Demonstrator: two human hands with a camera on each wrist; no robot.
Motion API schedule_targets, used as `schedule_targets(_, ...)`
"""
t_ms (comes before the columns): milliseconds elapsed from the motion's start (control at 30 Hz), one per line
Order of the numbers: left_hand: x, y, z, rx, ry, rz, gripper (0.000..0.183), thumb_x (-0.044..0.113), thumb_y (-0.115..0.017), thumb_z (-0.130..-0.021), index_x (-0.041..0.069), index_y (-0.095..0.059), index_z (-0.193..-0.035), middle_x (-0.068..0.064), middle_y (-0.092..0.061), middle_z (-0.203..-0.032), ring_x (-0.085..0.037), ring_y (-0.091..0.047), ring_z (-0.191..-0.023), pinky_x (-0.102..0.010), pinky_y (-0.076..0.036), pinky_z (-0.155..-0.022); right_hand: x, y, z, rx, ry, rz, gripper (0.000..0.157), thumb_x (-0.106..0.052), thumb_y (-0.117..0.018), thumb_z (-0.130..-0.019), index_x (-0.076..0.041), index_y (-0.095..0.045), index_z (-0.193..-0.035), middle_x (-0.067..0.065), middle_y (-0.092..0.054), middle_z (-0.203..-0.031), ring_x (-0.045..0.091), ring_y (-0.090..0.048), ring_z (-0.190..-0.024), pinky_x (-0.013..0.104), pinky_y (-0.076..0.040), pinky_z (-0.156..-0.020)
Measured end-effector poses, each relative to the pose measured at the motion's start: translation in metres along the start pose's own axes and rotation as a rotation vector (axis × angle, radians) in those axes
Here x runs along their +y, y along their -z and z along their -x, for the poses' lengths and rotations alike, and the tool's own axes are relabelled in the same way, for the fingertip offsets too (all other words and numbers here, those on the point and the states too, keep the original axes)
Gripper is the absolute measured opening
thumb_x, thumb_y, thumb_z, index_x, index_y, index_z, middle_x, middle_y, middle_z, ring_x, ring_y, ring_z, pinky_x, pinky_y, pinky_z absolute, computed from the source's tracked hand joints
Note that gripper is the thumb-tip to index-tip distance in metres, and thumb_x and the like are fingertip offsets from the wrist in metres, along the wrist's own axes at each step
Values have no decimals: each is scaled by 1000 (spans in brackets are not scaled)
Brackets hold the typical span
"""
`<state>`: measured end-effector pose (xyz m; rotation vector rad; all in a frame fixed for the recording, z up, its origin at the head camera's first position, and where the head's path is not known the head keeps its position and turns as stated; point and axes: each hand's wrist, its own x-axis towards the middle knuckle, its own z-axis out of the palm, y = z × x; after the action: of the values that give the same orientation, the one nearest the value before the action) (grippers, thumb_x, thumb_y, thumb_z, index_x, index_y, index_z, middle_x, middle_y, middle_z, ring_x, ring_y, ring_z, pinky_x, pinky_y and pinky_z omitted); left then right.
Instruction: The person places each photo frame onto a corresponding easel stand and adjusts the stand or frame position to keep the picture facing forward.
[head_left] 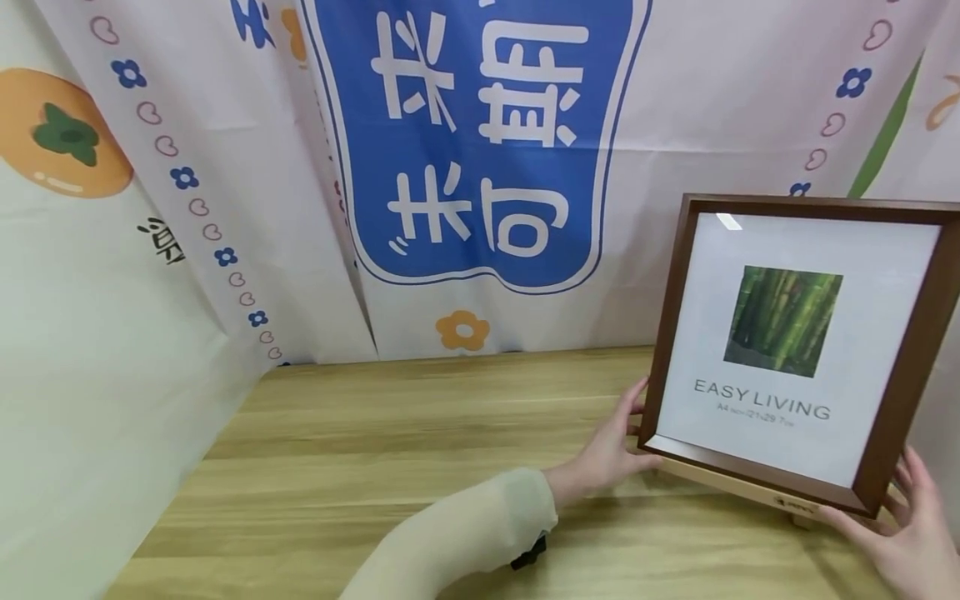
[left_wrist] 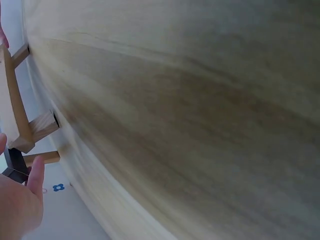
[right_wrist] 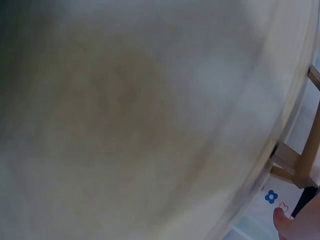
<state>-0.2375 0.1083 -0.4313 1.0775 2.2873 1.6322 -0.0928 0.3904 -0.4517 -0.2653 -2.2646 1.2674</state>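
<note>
A brown picture frame (head_left: pixel 870 333) with a bamboo photo and "EASY LIVING" print leans back on a light wooden stand (head_left: pixel 738 485) at the right of the head view. At the frame's lower left corner, my left hand (head_left: pixel 606 454) holds it, thumb in front. My right hand (head_left: pixel 911 533) grips the lower right corner, its thumb along the bottom edge and the other fingers round the side. Short legs of the stand (left_wrist: pixel 20 112) meet the tabletop in the left wrist view. The right wrist view shows the stand's other end (right_wrist: pixel 302 165) beside my right hand.
The wood-grain table (head_left: pixel 360 442) stretches to the left of the frame. Behind it hangs a printed cloth (head_left: pixel 675 92) with a blue panel, close to the frame's back. A white side cloth (head_left: pixel 97 350) borders the left. Something black (head_left: pixel 529 552) is at my left sleeve.
</note>
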Motion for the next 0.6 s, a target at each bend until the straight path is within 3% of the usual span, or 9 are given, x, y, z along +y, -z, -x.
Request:
schedule_targets(67, -1, -1, 0, 2, 8, -3, 108, -1, -74, -69, 41, -6, -141, -3, -41, -129, -12, -54, -96, -16, -49, -66, 5, -2, 0, -12, -2, 7, 108, 6, -72, -71, -33, -2, -143, 8, -13, -141, 11, -32, -119, 2, -40, -63)
schedule_targets(167, -1, -1, 0, 1, 12, -17, 107, -2, -74, -69, 41, -6, -141, -3, -41, -130, -11, -56, -92, -15, -49, -60, 19, -3, -3, -5, 15, 6, 109, 8, -73, -68, -33, -5, -143, 5, -19, -133, -1, -42, -102, 5, -43, -63)
schedule_targets(300, 0, -2, 0, -2, 27, -49, 110, 0, -75, -69, 44, -3, -140, -1, -41, -131, -7, -57, -80, -14, -49, -54, 30, -3, -6, 14, 13, 25, 112, 6, -76, -64, -34, -7, -143, 2, -25, -126, -15, -38, -84, 6, -45, -61)
schedule_targets(433, -1, -4, 1, -2, 50, -77, 111, 3, -75, -69, 46, -1, -139, 1, -42, -131, -4, -55, -68, -16, -48, -50, 17, -4, -3, 16, 4, 45, 110, 5, -77, -65, -34, -9, -143, -2, -29, -117, -14, -42, -75, 8, -46, -56)
schedule_targets(600, -2, -3, 2, -1, 56, -80, 109, 5, -75, -70, 45, -1, -140, -1, -43, -130, -8, -58, -75, -14, -48, -54, -5, -7, 1, 14, 39, 35, 107, 12, -73, -64, -30, -13, -143, -18, -26, -108, -14, -40, -79, 8, -46, -54)
